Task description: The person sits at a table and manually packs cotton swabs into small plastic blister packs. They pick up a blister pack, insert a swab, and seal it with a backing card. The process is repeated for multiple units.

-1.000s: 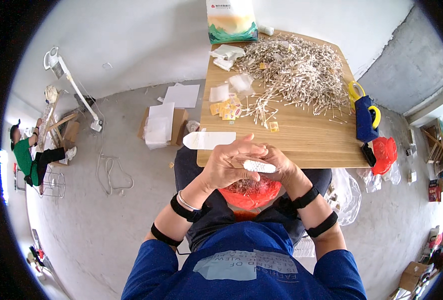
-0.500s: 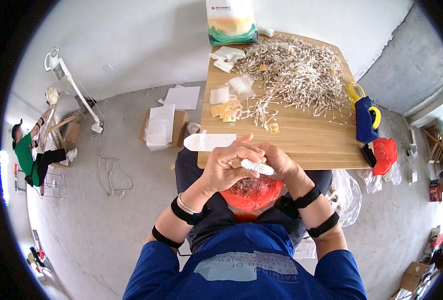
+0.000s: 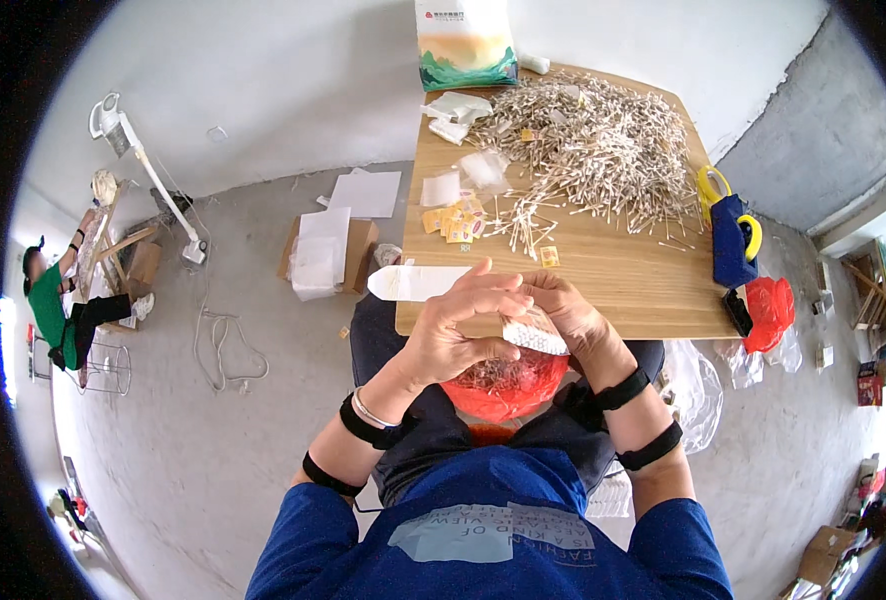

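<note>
A bundle of cotton swabs (image 3: 538,335), its white tips packed side by side, is held over my lap near the table's front edge. My right hand (image 3: 571,318) wraps its right side. From the left, the thumb and fingers of my left hand (image 3: 455,325) curve around the bundle; part of their contact is hidden. Beneath lies a red plastic bag (image 3: 498,400) with loose swabs in it, between my legs. A white strip with a tapered end (image 3: 413,283) sticks out past the table edge beside my left hand. A large heap of cotton swabs (image 3: 603,140) covers the far tabletop.
On the wooden table (image 3: 623,290) are yellow packets (image 3: 453,222), clear plastic bags (image 3: 483,168) and a printed pouch (image 3: 465,45). A blue tape dispenser (image 3: 731,240) stands at the right edge. A cardboard box (image 3: 358,250) sits left; farther off is another person (image 3: 51,300).
The swab bundle has tilted and shifted slightly right, showing more of its side. My left fingers have lifted and spread a little, and my right hand has turned with the bundle.
</note>
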The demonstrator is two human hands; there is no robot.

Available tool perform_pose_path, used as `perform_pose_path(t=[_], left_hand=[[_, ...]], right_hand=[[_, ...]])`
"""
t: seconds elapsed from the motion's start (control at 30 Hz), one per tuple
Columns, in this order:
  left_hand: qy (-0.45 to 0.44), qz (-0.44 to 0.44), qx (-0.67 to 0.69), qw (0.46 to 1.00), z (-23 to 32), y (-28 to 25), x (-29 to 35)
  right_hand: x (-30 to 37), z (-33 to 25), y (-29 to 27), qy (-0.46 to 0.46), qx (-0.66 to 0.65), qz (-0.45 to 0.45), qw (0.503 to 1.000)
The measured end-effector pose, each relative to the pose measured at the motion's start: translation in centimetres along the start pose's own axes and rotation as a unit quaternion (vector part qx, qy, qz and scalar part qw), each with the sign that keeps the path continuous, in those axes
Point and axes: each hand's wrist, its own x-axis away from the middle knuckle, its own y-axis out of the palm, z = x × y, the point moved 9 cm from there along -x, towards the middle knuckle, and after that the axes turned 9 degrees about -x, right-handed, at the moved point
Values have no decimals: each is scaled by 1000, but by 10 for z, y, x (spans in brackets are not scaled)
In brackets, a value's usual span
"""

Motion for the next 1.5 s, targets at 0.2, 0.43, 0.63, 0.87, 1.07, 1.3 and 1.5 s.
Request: perform_pose_path(t=[0.2,0.43,0.63,0.87,1.07,1.3,1.5], left_hand=[[70,-20,-18,997,12,2,-4],[20,-25,69,997,3,2,-2],[23,-27,13,999,22,6,-8],[32,-13,-10,999,20,6,-4],[42,-1,-47,998,31,9,-13],[57,-9,-65,996,29,12,-10],[21,-25,-29,999,26,11,-13]], right_hand=[[-1,-3,14,10,88,-38,995],[-5,8,10,9,98,-80,992],[0,8,14,-39,75,0,996],[-6,12,17,-10,93,-125,988],[-3,9,20,-45,48,-71,995],[-6,9,26,-29,88,-150,984],[-3,-4,27,-131,166,-162,964]])
